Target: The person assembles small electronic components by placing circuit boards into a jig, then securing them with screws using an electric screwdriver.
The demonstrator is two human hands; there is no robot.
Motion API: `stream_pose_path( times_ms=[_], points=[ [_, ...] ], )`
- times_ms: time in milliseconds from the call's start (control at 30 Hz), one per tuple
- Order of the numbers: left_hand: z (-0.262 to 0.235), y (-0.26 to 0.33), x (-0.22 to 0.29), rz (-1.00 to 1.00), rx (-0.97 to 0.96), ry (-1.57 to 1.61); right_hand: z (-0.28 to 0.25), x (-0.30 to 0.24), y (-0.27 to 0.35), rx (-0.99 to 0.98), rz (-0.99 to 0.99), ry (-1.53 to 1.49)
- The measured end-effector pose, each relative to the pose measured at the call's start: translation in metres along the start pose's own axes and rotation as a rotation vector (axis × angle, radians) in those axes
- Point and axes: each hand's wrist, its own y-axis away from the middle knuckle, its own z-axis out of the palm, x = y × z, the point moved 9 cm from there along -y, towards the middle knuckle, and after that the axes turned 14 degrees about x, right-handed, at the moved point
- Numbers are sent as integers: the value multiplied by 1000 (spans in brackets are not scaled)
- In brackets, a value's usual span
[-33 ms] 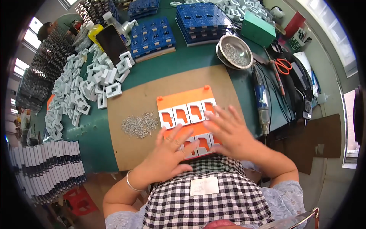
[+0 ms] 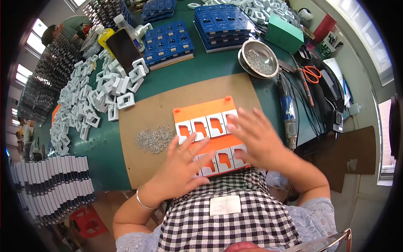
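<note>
An orange fixture plate (image 2: 205, 107) lies on a brown board in front of me. Two rows of white plastic frames (image 2: 213, 134) with odd-shaped cut-outs sit in it, orange showing through the openings. My left hand (image 2: 179, 164) hovers over the plate's left side, fingers spread and partly covering frames in both rows. Over the right side is my right hand (image 2: 259, 140), its fingers also stretched apart and hiding part of the top right frame. Neither hand grips anything; whether fingertips touch the frames is hard to tell. A pile of small metal screws (image 2: 154, 139) lies left of the plate.
Loose white frames (image 2: 86, 101) heap at the left, near a dark phone (image 2: 123, 50) and bottles. Blue panels (image 2: 168, 42) stand stacked at the back. A metal bowl (image 2: 265, 54) of screws, an electric screwdriver (image 2: 288, 113) and orange-handled scissors (image 2: 312, 74) are at right.
My hands have spread slightly apart: the left a little leftward, the right a little rightward and farther from me. More of the lower row of frames shows.
</note>
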Motion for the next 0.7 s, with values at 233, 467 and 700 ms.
stream_pose_path(
  times_ms=[233, 467, 700],
  points=[
    [-41, -33, -20, 5, 243, 79, -25, 134, -156, 332, -90, 381],
    [-38, -6, -49, -38, 240, 104, 8, 215, -211, 120, -122, 850],
    [-40, 1, -62, -105, 281, 133, -28, 232, -244, 212, 33, 872]
  ],
)
